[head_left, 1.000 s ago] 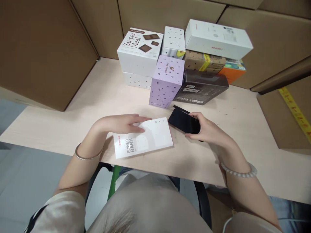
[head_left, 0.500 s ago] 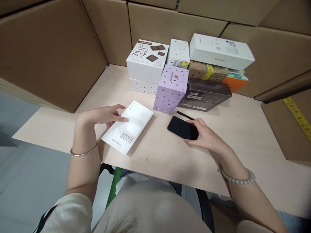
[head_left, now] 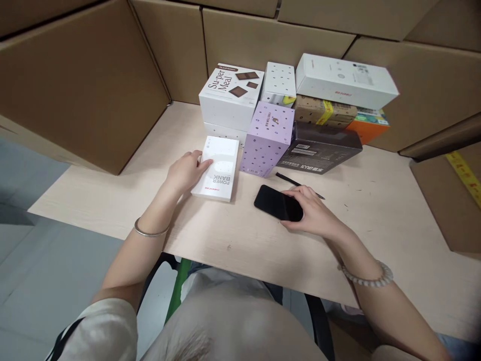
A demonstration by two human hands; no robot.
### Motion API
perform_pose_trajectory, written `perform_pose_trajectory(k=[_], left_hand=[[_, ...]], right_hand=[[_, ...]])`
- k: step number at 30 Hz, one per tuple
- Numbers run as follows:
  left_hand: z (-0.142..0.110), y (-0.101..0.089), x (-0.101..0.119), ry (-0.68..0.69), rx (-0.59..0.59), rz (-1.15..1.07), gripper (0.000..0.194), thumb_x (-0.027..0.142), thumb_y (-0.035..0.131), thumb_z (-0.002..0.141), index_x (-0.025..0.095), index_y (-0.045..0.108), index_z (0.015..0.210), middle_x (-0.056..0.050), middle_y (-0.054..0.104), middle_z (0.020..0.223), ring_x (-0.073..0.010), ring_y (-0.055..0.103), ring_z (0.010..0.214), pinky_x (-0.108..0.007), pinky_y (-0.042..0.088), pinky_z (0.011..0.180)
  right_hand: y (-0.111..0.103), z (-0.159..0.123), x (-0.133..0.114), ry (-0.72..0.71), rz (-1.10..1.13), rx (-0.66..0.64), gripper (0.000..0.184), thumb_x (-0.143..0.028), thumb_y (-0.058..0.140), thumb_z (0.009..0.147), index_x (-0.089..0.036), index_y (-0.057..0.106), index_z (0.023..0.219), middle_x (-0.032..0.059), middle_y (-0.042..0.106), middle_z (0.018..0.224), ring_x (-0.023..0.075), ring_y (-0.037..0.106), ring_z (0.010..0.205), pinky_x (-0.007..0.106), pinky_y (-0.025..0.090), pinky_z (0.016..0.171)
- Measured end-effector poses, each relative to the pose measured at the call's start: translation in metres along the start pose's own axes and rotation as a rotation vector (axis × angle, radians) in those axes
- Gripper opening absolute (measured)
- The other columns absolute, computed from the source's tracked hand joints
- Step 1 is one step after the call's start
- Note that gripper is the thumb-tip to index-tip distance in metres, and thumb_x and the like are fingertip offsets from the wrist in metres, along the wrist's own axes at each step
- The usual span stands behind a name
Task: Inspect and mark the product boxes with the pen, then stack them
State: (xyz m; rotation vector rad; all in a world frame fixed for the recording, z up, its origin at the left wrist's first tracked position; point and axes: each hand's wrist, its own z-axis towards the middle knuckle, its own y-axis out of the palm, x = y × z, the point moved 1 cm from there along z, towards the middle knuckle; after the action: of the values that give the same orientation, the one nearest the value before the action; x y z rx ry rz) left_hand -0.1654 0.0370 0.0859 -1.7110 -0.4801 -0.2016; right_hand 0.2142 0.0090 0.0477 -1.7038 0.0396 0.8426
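A flat white power bank box [head_left: 217, 170] lies at the left centre of the table, just left of a purple box [head_left: 267, 138]. My left hand [head_left: 189, 170] grips its left edge, with the thumb on top and the other fingers partly hidden along the side. A black smartphone [head_left: 277, 203] is in my right hand [head_left: 313, 210], the thumb and fingers closed around its right end. Its dark screen faces up. Behind that hand lies a thin black pen [head_left: 296, 184], partly covered by the fingers.
Stacked at the back are a white Su-per Meal box [head_left: 231, 95], a dark grey box [head_left: 319, 148], a long white box [head_left: 345, 80] and several others. Large cardboard cartons [head_left: 82, 85] wall in the table [head_left: 225, 230] at the left, back and right.
My left hand has pushed the power bank box away from me and to the right, turning it straighter, towards the purple box. The phone in my right hand has shifted slightly towards me.
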Motion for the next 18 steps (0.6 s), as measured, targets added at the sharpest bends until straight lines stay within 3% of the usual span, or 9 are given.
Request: perform_pose_trajectory(k=[5,11,15,18], left_hand=[[0.002,0.005,0.005,0.045,0.014,-0.055,0.065,0.058,0.045,0.107,0.018,0.059,0.156,-0.021,0.072,0.141,-0.0377,0.071,0.119,-0.049,0.054,0.1],[0.006,-0.003,-0.006,-0.105,-0.04,-0.017,0.079,0.063,0.039,0.107,0.014,0.038,0.169,-0.025,0.072,0.145,-0.043,0.068,0.132,-0.052,0.053,0.108],[0.008,-0.003,-0.008,-0.124,-0.065,0.002,0.071,0.055,0.028,0.11,0.01,0.045,0.161,-0.029,0.064,0.152,-0.0454,0.064,0.139,-0.056,0.051,0.115],[0.004,0.0,-0.004,-0.134,0.044,0.02,0.067,0.052,0.031,0.109,0.01,0.049,0.158,-0.032,0.058,0.152,-0.0496,0.065,0.135,-0.063,0.052,0.113]], right_hand=[[0.0,0.0,-0.003,-0.005,-0.003,-0.01,0.07,-0.046,0.08,0.074,-0.024,0.067,0.139,0.0152,0.065,0.128,0.0446,0.063,0.128,0.07,0.053,0.111],[0.001,-0.001,-0.002,-0.002,0.006,-0.025,0.073,-0.047,0.082,0.075,-0.025,0.066,0.142,0.015,0.064,0.131,0.0449,0.062,0.131,0.07,0.052,0.114],[-0.001,-0.001,-0.004,-0.006,-0.003,-0.03,0.073,-0.048,0.081,0.076,-0.023,0.065,0.143,0.0164,0.065,0.132,0.0447,0.062,0.131,0.07,0.051,0.114],[-0.002,-0.001,-0.005,0.004,-0.02,-0.044,0.074,-0.049,0.08,0.078,-0.021,0.065,0.145,0.0172,0.066,0.134,0.0441,0.063,0.133,0.069,0.052,0.114]])
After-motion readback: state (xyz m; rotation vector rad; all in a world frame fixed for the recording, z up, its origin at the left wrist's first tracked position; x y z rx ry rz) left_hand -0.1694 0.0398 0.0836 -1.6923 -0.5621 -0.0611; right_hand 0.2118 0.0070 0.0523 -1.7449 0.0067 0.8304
